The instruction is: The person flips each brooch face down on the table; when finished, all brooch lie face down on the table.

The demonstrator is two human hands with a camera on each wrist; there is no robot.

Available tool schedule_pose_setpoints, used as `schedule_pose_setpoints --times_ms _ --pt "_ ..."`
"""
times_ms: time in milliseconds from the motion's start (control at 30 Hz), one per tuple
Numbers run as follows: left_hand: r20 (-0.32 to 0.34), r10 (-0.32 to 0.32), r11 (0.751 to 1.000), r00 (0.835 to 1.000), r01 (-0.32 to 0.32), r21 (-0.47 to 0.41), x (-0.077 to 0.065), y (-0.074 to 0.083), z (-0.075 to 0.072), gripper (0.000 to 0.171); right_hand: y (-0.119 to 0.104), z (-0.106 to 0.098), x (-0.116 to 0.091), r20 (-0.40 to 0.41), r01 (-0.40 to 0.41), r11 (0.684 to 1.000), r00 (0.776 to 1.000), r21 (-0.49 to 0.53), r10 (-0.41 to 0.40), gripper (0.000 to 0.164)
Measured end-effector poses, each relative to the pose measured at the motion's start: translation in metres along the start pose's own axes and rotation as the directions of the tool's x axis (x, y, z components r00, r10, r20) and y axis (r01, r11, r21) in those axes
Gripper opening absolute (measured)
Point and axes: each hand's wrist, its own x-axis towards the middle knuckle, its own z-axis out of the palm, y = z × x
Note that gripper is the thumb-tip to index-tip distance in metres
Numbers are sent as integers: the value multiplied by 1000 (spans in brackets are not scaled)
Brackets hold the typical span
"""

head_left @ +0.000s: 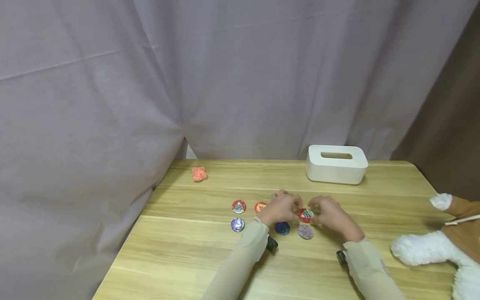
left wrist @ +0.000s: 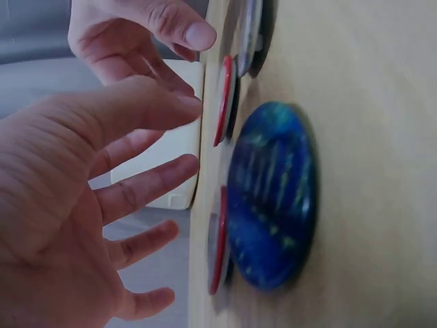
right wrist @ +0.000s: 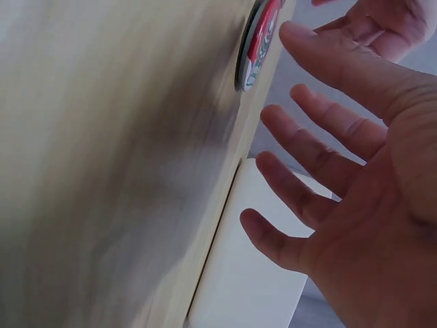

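Both hands hover on either side of a red round badge with a Christmas tree point(head_left: 306, 215), which lies on the table. My left hand point(head_left: 281, 207) is left of it, thumb and fingers spread and holding nothing. On the other side, my right hand point(head_left: 330, 214) has its fingertips close to the badge's edge, its palm bare in the right wrist view. Beneath the left hand lies a dark blue badge point(left wrist: 273, 195). A pale purple badge point(head_left: 305, 231) is just in front of the red one. The left hand partly covers a red-and-orange badge point(head_left: 260, 207).
Farther left sit another red tree badge point(head_left: 238, 206) and a purple-blue shiny badge point(head_left: 237, 225). A white tissue box point(head_left: 337, 173) stands at the back right, an orange fuzzy square point(head_left: 199, 173) at the back left. A brown-and-white plush toy point(head_left: 423, 250) occupies the right edge.
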Motion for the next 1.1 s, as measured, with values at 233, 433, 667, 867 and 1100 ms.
schedule_pose_setpoints --times_ms 233,433,667,867,1100 --pt "4 9 1000 1000 -9 28 3 5 3 34 2 4 6 31 20 1000 999 -22 -19 32" --pt "14 -7 997 1000 6 81 5 9 7 29 2 2 7 58 43 998 998 -49 -40 34" --pt "17 -48 987 999 44 156 7 18 11 25 3 6 11 91 51 997 995 -56 -46 35" --pt "-10 -74 982 997 75 176 9 20 14 23 3 5 14 106 35 998 994 -46 -30 34" --pt "-3 -80 983 997 80 164 10 20 16 21 2 7 11 120 19 1000 993 -10 -18 32"
